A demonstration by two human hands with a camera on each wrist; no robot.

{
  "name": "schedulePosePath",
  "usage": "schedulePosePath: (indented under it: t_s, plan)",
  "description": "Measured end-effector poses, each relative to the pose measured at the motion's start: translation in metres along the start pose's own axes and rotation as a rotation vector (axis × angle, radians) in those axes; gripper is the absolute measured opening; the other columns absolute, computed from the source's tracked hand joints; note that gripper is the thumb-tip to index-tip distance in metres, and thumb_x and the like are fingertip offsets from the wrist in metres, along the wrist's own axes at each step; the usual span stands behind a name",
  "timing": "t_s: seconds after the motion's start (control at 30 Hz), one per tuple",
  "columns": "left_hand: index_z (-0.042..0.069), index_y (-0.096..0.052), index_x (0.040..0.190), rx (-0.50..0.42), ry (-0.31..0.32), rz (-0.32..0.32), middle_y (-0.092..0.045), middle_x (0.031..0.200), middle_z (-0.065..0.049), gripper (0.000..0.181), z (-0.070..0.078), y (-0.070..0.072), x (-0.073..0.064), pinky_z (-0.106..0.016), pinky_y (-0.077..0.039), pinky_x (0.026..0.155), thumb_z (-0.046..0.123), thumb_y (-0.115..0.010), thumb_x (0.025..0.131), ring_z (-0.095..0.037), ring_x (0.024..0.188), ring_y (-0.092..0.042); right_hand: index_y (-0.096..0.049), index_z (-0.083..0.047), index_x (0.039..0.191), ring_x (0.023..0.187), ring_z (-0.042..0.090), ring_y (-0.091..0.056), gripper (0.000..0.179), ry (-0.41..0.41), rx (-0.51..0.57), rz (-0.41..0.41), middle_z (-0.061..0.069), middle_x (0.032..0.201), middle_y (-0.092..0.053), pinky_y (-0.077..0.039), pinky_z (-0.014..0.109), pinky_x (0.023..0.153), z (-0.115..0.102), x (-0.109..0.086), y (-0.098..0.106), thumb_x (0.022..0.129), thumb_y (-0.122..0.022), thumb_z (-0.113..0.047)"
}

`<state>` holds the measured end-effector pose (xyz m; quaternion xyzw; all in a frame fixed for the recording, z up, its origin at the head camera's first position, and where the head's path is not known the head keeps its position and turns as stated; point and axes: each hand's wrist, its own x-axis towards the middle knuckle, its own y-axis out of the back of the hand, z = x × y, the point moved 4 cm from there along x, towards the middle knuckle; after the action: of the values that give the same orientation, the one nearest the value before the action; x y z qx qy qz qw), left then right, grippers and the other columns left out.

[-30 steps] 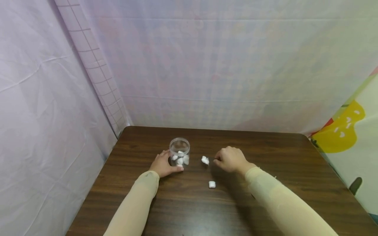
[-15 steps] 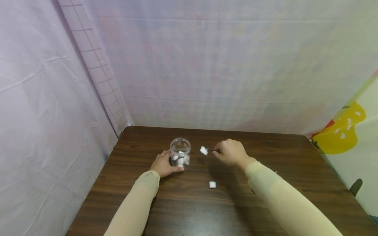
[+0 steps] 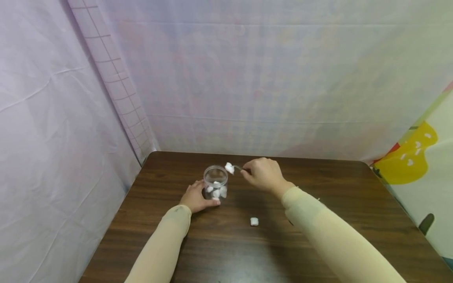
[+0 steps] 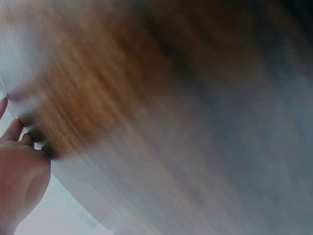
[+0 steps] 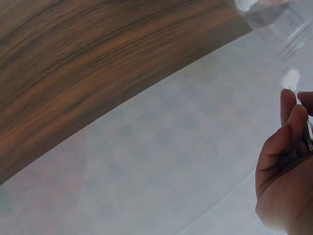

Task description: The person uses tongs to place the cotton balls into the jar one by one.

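A clear round jar (image 3: 205, 179) with several white cotton balls (image 3: 223, 191) in it stands upright on the table. My left hand (image 3: 196, 199) grips it low on its left side, thumb across the front. In my right hand (image 3: 264, 175) are slim metal tweezers (image 3: 242, 169), pinched between thumb and fingers and pointing left. A fluffy cotton ball (image 3: 229, 168) sits at their tips, raised beside the right of the jar's rim. The right wrist view shows this cotton ball (image 5: 290, 78) close to the jar wall. The left wrist view catches only part of my left hand (image 4: 22, 178).
One squarish cotton piece (image 3: 254, 221) lies on the brown wooden table (image 3: 219, 243), in front of the jar and to its right. A pale curtain (image 3: 262, 86) hangs behind the table's far edge, and another white sheet (image 3: 53, 149) hangs at the left.
My right hand has lifted the cotton ball off the table with the tweezers and carried it up and left toward the jar. The left hand and jar stay put.
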<state>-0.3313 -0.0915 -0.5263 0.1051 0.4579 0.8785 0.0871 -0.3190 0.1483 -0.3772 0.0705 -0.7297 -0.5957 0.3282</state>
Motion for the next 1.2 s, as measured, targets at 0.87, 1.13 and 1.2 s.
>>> schedulePosePath:
  t_s: [0.87, 1.13, 1.2]
  plan:
    - [0.010, -0.051, 0.146, -0.011, 0.000, -0.006, -0.044, 0.152, -0.011, 0.096, 0.007, -0.001, -0.002, -0.052, -0.016, 0.120, 0.062, -0.081, 0.071, -0.034, 0.143, -0.032, -0.080, -0.015, 0.101, 0.068, 0.015, -0.068, 0.020, 0.065, -0.004, -0.009, -0.001, 0.094, -0.075, -0.049, 0.029, 0.043, -0.022, 0.003, -0.015, 0.092, -0.070, -0.030]
    - [0.013, -0.049, 0.147, -0.010, 0.002, -0.005, -0.044, 0.152, -0.010, 0.096, 0.008, -0.001, -0.002, -0.052, -0.016, 0.120, 0.063, -0.081, 0.071, -0.033, 0.143, -0.033, -0.080, -0.015, 0.099, 0.059, 0.010, -0.062, 0.018, 0.070, 0.005, -0.008, -0.001, 0.090, -0.075, -0.043, 0.025, 0.040, -0.022, 0.002, -0.014, 0.091, -0.071, -0.029]
    - [0.013, -0.049, 0.147, -0.011, 0.004, -0.008, -0.044, 0.152, -0.010, 0.096, 0.008, -0.001, -0.001, -0.052, -0.015, 0.120, 0.063, -0.081, 0.071, -0.033, 0.143, -0.033, -0.080, -0.015, 0.099, 0.058, 0.009, -0.061, 0.019, 0.071, 0.001, -0.010, -0.002, 0.090, -0.075, -0.043, 0.025, 0.039, -0.022, 0.001, -0.014, 0.092, -0.070, -0.029]
